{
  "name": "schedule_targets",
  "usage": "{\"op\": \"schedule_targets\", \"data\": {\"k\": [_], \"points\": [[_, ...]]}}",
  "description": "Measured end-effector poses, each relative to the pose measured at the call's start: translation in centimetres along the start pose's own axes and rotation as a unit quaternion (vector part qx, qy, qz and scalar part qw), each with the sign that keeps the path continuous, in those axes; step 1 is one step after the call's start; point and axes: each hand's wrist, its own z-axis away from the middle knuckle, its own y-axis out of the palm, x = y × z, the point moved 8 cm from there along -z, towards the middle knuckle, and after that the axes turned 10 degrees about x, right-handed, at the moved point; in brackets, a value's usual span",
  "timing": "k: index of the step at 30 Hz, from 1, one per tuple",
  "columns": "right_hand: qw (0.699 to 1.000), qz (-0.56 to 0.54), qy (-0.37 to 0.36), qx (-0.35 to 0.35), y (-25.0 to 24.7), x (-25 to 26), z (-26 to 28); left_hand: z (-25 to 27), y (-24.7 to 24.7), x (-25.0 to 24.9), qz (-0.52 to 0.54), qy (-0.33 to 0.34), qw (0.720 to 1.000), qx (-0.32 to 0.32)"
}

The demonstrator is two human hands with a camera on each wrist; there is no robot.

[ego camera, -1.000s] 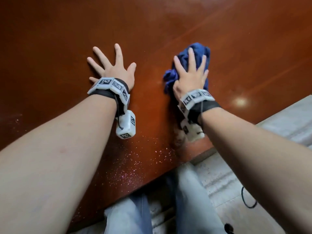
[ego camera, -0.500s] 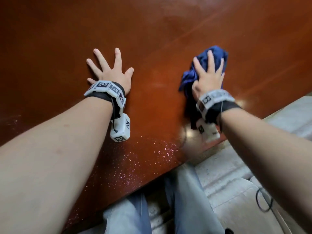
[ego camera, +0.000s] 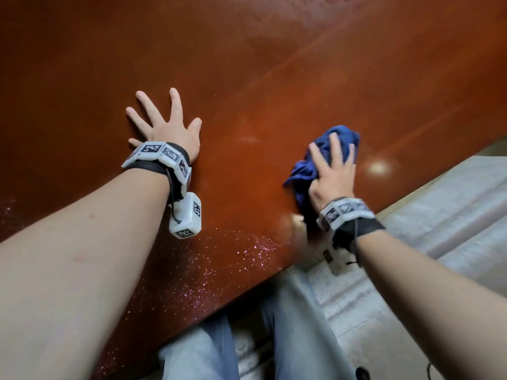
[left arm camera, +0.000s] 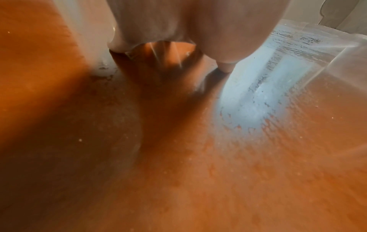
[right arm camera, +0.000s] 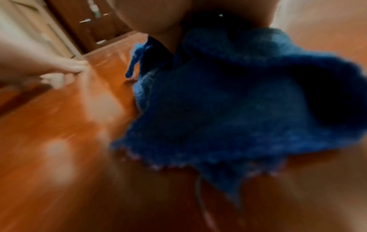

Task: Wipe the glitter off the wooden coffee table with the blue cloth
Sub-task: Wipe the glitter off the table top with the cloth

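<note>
reddish-brown polished wood forms the counter [ego camera: 274, 64], seen from above in the head view. left hand [ego camera: 167, 127] lies flat on the counter with fingers straight and spread, its grip apart and holding nothing. right hand [ego camera: 333, 171] presses down on the bunched blue cloth [ego camera: 340, 138], fingers extended and splayed over the fabric, its grip likewise apart, not curled round the cloth. cloth rests on the counter close to the near edge, well to the right of the left hand; in the blurred right wrist view the blue cloth [right arm camera: 228, 109] fills the centre beneath the palm. pink glitter [ego camera: 219, 270] is scattered along the near edge of the counter, between the two forearms, just beside the cloth's near left side. light-blue jeans [ego camera: 296, 333] show below the counter edge, above a pale floor [ego camera: 439, 209].
</note>
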Motion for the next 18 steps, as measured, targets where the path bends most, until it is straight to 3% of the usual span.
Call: {"op": "schedule_targets", "data": {"k": [3,6,9,12,15,18], "points": [[0.998,-0.01,0.041,-0.052,-3.9,-0.3,-3.8,0.0,-0.1,-0.1,0.005,0.003,1.0,0.002],[0.999,0.001,0.03,-0.044,-5.5,4.4,-8.3,-0.1,-0.1,0.0,0.01,0.009,1.0,0.005],[0.997,0.034,-0.063,-0.012,-3.4,11.7,-9.0,-0.3,-0.1,0.4,0.009,0.021,1.0,0.005],[0.978,0.08,-0.184,0.052,2.1,16.0,-3.9,-0.5,-0.2,0.9,0.004,0.034,0.999,0.003],[0.97,0.084,-0.208,0.093,4.7,12.6,0.2,-0.6,-0.2,1.1,-0.001,0.041,0.999,0.006],[0.987,0.08,-0.13,0.053,1.8,7.7,-1.8,-0.6,-0.2,1.2,-0.003,0.05,0.999,0.001]]}}
